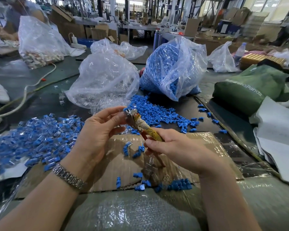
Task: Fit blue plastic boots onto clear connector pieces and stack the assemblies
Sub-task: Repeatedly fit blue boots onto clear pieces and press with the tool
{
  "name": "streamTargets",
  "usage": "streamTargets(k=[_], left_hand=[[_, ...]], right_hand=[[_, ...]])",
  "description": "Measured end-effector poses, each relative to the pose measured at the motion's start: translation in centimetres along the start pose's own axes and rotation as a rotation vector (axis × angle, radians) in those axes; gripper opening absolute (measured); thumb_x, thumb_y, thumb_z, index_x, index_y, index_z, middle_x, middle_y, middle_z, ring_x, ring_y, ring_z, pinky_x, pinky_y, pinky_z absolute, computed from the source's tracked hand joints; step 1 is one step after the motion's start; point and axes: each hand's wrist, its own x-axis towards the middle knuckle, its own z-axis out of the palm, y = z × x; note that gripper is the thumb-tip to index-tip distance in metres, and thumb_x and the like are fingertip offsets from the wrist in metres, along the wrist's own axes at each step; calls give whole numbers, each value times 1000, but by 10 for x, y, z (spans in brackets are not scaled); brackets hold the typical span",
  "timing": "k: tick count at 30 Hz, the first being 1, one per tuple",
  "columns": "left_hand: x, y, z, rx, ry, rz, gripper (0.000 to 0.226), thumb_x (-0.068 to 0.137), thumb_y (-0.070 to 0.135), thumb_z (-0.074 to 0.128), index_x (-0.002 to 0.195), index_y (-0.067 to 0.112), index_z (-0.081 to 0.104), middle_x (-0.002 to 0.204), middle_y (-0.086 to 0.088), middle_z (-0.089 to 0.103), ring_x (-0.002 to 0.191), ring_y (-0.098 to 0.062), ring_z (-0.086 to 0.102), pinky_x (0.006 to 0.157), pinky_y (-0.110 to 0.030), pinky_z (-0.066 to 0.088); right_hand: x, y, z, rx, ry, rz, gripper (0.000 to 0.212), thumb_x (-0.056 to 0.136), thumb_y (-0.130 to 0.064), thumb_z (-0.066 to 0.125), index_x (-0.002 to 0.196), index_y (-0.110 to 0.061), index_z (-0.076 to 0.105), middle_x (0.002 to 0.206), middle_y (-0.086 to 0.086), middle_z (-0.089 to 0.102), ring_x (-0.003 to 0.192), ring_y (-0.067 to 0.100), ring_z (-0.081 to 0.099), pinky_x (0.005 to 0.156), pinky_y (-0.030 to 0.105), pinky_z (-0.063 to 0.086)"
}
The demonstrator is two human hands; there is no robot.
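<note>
Head view shows my right hand [172,147] closed round the taped handle of a tool [140,125], its long axis running up and left to the metal head, where my left hand [100,129] pinches a blue boot [127,108] at the tip, so the left grip is nearer the part. Loose boots [157,114] lie just beyond, finished assemblies [40,135] heap to the left, and two supply bags, clear connectors [103,82] and blue [172,67], stand farther back on the worktop [40,100].

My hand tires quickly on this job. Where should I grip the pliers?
Grip the pliers on the taped yellow handles, from the near, lower end, as the right hand does. The metal head tilts up and away toward the left hand.
</note>
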Motion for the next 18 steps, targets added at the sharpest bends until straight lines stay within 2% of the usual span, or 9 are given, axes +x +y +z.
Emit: streamTargets(k=[4,6,8,10,13,18], left_hand=[[-1,-1,0,23,-28,17,31,71,31,81,101,22,81,99,-7,79,87,-14,74,71,-22,59],[-1,-2,-1,80,-40,33,27,75,26,78,102,22,80,101,-8,78,88,-15,74,73,-22,59],[-2,-4,2,148,-58,57,25,78,23,77,102,21,80,102,-8,78,90,-17,74,76,-22,59],[-2,-7,5,160,-54,75,24,79,20,76,102,18,80,101,-10,78,91,-18,74,76,-23,60],[-3,-8,4,154,-42,64,23,80,17,75,102,18,80,102,-11,78,92,-23,75,76,-26,61],[-3,-9,4,193,-24,60,23,81,17,74,103,18,79,101,-10,78,88,-22,75,74,-26,62]], right_hand=[[-1,-2,0,17,-2,16,34,105,-30,54,105,4,51,89,10,54,84,24,53,84,45,45],[-2,-3,-2,4,-8,42,33,105,-32,55,103,2,53,90,14,58,85,29,58,89,46,50],[1,-5,-4,-42,-8,74,31,105,-33,55,100,-2,56,88,10,63,85,27,63,90,47,52],[5,-7,-4,-84,-6,95,31,105,-33,54,94,-5,57,81,1,64,78,19,64,84,46,53],[9,-8,-1,-113,23,117,32,104,-40,54,83,-16,57,74,-1,65,67,12,61,73,34,49],[11,-10,4,-193,96,119,36,105,-42,52,76,-20,54,66,-4,58,52,4,54,52,13,43]])
